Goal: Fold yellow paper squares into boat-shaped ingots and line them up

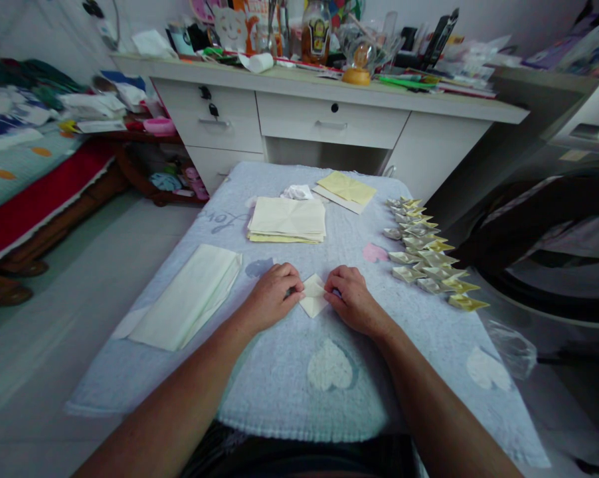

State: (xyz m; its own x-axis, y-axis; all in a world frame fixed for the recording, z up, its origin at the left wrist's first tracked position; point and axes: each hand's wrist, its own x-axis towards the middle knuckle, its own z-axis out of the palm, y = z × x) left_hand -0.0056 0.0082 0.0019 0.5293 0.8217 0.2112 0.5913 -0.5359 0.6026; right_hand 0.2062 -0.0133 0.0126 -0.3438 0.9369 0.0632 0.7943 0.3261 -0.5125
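A small folded piece of cream paper (pixel 313 297) lies diamond-wise on the cloth-covered table. My left hand (pixel 278 292) pinches its left corner between thumb and fingers. At the opposite corner, my right hand (pixel 350 297) pinches the paper in the same way. Beyond the hands sits a stack of cream and yellow paper sheets (pixel 288 218). To the right stand several rows of folded paper boats (pixel 429 259), whitish and yellow. A long folded bundle of pale paper (pixel 190 295) rests left of my left arm.
Yellow and white sheets (pixel 346 188) and a crumpled white tissue (pixel 297 192) lie toward the table's far side. The blue cloth (pixel 279 392) hangs to the table edges. Behind is a white desk (pixel 329 123) crowded with jars; a washing machine (pixel 568 219) stands right, a bed (pixel 30 179) left.
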